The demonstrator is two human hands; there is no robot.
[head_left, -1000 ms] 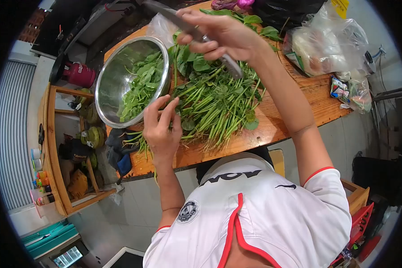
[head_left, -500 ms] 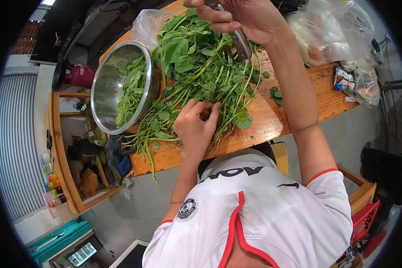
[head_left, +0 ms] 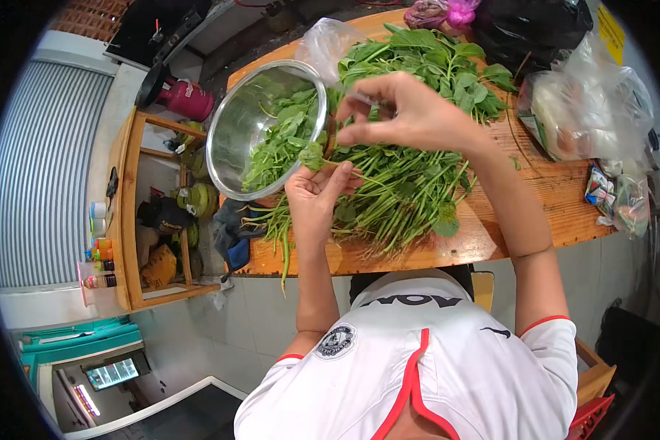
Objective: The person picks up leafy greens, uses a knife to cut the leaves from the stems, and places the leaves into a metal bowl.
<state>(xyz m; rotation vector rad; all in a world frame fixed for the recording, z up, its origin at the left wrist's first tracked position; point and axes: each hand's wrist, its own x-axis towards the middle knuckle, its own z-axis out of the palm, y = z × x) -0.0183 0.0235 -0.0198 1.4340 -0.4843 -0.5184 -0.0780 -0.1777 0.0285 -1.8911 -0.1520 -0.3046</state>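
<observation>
My left hand [head_left: 317, 194] is closed in a pinch on a small leafy green stem [head_left: 313, 157], beside the rim of a metal bowl [head_left: 227, 176]. In the tilted-looking bowl lie torn green leaves [head_left: 286, 132]. To the right, my right hand [head_left: 411, 114] is curled around a knife [head_left: 365, 98], which shows only as a thin edge between the fingers. Under and around both hands spreads a large heap of leafy greens [head_left: 403, 198], with roots and stem ends toward me and broad leaves at the far side.
The greens rest on a wooden table [head_left: 557, 198]. Clear plastic bags [head_left: 594, 103] with pale contents stand at the right, beside a black bag [head_left: 532, 33]. Another clear bag [head_left: 328, 44] sits behind the bowl. Low wooden shelving [head_left: 128, 220] stands left of the table.
My left hand has left the heap and come up beside the bowl with a leafy stem. My right hand, with the knife, has lowered toward it. The view has shifted left.
</observation>
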